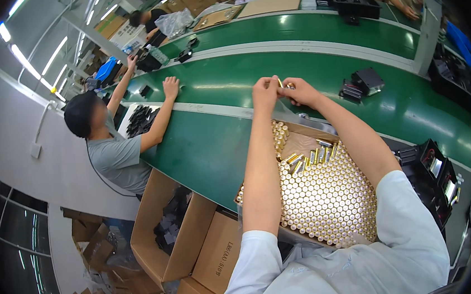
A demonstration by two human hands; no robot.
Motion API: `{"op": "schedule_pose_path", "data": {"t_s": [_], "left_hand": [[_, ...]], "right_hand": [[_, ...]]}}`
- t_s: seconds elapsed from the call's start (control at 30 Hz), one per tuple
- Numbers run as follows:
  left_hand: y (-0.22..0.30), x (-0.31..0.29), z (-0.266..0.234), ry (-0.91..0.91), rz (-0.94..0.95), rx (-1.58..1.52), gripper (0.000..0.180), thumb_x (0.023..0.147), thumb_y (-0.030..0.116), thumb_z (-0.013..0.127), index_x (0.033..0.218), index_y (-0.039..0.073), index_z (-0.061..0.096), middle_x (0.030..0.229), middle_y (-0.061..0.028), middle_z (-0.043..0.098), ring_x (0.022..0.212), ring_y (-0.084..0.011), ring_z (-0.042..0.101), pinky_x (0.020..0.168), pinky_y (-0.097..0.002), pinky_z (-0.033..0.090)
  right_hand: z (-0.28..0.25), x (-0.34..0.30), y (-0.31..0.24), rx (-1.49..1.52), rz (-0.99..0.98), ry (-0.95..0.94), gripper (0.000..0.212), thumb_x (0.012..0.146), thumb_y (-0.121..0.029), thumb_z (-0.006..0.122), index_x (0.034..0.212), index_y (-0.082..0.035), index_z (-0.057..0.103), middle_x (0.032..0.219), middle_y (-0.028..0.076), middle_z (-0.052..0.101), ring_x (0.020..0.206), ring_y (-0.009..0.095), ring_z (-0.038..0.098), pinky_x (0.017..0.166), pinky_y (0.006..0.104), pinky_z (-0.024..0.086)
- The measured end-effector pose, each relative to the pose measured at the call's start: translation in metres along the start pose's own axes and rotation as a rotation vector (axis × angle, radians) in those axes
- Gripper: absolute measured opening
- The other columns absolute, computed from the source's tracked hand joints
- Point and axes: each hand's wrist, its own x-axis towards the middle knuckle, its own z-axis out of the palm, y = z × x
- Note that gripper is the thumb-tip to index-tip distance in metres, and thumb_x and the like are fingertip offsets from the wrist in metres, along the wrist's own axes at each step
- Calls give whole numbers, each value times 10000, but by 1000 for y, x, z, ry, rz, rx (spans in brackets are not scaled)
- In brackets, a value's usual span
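While a carton of upright batteries sits between my forearms, my left hand and right hand pinch gold batteries between them (how many, I can't quite tell).

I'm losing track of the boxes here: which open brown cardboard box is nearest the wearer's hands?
The brown cardboard box packed with gold-coloured, cylindrical metal batteries; the open brown carton farther left holds dark pieces instead.

Bare arms stretched forward, left hand and right hand close together, fingers of both hands curled.
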Motion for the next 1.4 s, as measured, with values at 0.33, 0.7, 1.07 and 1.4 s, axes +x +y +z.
{"op": "schedule_pose_path", "data": {"t_s": [0.33,0.7,1.07,1.4], "left_hand": [[41,-4,15,-63,373,600,146,870,110,585,916,-9,656,775,-112,666,678,-215,626,651,-334,516],[4,47,121,-670,521,1061,204,815,81,608,989,29,701,895,-113,711,788,-317,651,744,-379,523],[2,43,108,-709,562,1125,145,786,88,637,893,20,705,889,-91,675,780,-276,615,724,-354,516],[39,54,50,-443,-2,96,216,866,187,631,943,-15,631,838,-80,618,749,-191,561,699,-310,494]], "right_hand": [[-2,20,7,-438,126,-19,211,834,-228,627,878,-22,644,754,114,660,559,224,592,550,355,480],[-1,63,102,-604,-384,-211,356,792,-163,689,1127,-47,655,1118,125,675,1005,296,608,935,406,452],[1,35,69,-799,-303,-338,449,833,-239,648,1252,-80,610,1325,119,574,1147,263,571,997,366,422],[8,12,8,-824,-267,-220,233,816,-241,638,875,-30,714,776,83,701,672,289,597,684,398,491]]}}
